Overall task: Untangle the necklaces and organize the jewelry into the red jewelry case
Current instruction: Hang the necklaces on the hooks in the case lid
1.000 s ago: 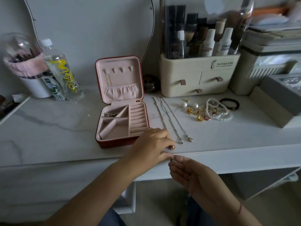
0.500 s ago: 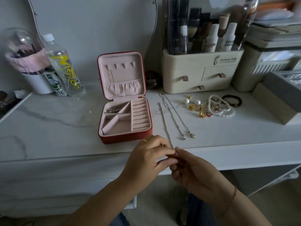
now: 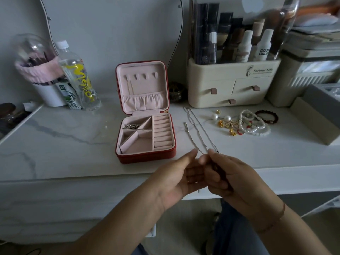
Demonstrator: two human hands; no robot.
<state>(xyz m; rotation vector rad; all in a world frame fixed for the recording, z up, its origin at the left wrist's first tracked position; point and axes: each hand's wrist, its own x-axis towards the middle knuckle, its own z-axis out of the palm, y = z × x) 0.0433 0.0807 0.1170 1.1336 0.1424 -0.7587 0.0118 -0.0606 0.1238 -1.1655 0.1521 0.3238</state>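
Observation:
The red jewelry case (image 3: 145, 157) lies open on the white marble table, its pink lid upright. A thin gold chain (image 3: 129, 87) hangs in the lid, and a small silver piece (image 3: 131, 126) sits in the back left compartment. To the right of the case, silver necklaces (image 3: 194, 126) lie in long lines running toward me. My right hand (image 3: 237, 178) pinches the near end of a silver necklace over the table's front edge. My left hand (image 3: 176, 178) is beside it, palm turned right with relaxed fingers touching the right hand's fingers. A pile of pearl, gold and bead jewelry (image 3: 246, 124) lies further right.
A cream cosmetic organizer (image 3: 231, 83) with drawers stands behind the necklaces, with a small dark jar (image 3: 175, 92) to its left. A clear bottle (image 3: 81, 80) and a white brush cup (image 3: 46, 94) stand at the back left. A grey box (image 3: 321, 115) sits at the right edge.
My left hand has turned palm-up and relaxed its fingers after pinching the chain end with the right hand. Both hands lifted slightly toward the table, and the view shifted down.

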